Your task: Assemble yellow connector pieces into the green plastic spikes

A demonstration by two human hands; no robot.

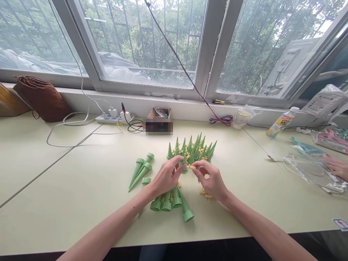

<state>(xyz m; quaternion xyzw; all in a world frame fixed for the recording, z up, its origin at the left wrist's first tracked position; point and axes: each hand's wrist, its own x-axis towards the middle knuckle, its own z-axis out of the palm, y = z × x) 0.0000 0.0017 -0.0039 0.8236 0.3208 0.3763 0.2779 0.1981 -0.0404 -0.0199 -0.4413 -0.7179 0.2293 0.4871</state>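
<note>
One tapered green cone (185, 159) held by left hand (169, 171), slim yellow fitting (190, 166) pinched by right hand (212, 178), ribbed-collared cones (177, 201) nearby

Bright daylight enters through the windows (152, 40) at twelve o'clock; shadows on the tabletop (95, 188) are soft. Wide-angle distortion slants window frames (83, 47) at ten and two. Pixelation masks a box (158, 125) toward nine, near centre.

Hands (168, 174) close together, green spike (185, 160) held, yellow piece (190, 166) apparently pinched
</note>
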